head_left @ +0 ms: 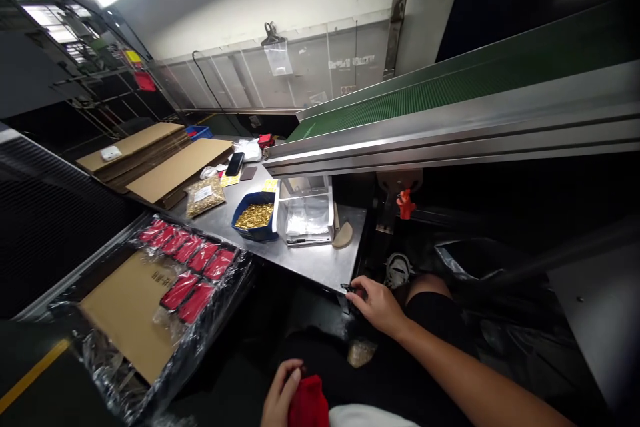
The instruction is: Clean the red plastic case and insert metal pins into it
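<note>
Low at the bottom of the view, my left hand (283, 395) is curled against a red piece (309, 403), which looks like fabric and lies over my lap. The fingers appear closed on its edge. At the near corner of the metal table (320, 268), my right hand (376, 305) pinches a small black thing (347, 287), too small to make out. A blue bin (255, 232) full of small gold-coloured metal parts (254, 215) stands on the table. Beside it is a clear-fronted box (305, 213) holding clear plastic bags.
On the left, a plastic-lined carton (220, 313) contains rows of red wrapped items (187, 250) and a cardboard sheet (130, 313). Flattened cardboard (180, 163), a bag of gold parts (205, 197) and a phone (235, 163) lie farther back. A green conveyor (400, 103) slopes up rightward.
</note>
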### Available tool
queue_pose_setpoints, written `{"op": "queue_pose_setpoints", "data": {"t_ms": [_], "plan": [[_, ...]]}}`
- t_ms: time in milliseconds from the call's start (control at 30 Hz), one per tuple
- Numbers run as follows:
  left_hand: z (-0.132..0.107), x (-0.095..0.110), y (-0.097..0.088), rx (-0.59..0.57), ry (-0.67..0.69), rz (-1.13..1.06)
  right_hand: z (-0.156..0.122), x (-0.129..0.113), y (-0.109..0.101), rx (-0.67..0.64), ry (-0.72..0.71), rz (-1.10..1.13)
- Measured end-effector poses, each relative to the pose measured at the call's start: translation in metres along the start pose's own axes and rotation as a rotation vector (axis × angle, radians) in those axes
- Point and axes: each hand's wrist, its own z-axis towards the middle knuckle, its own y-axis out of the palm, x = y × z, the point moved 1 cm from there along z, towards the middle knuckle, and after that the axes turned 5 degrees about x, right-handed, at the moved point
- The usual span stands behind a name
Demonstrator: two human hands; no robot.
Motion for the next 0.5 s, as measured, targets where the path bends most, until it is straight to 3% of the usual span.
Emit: {"op": "queue_pose_setpoints", "data": {"t_ms": [100,167,333,500], "plan": [[0.0,-0.002,0.013,-0.096,-0.196,-0.192,-0.01,-0.012,0.007,-0.111,0.007,0.061],[0.0,0.008,0.014,-0.122,-0.254,-0.269,-0.015,-0.027,0.009,-0.192,-0.003,0.087],[-0.009,0.063,0.012,-0.131,-0.229,-0.536,-0.027,-0.093,-0.005,-0.327,-0.096,0.168],[-0.03,0.113,0.025,-0.256,-0.361,-0.856,-0.037,-0.146,-0.026,-0.354,-0.365,0.105]]}}
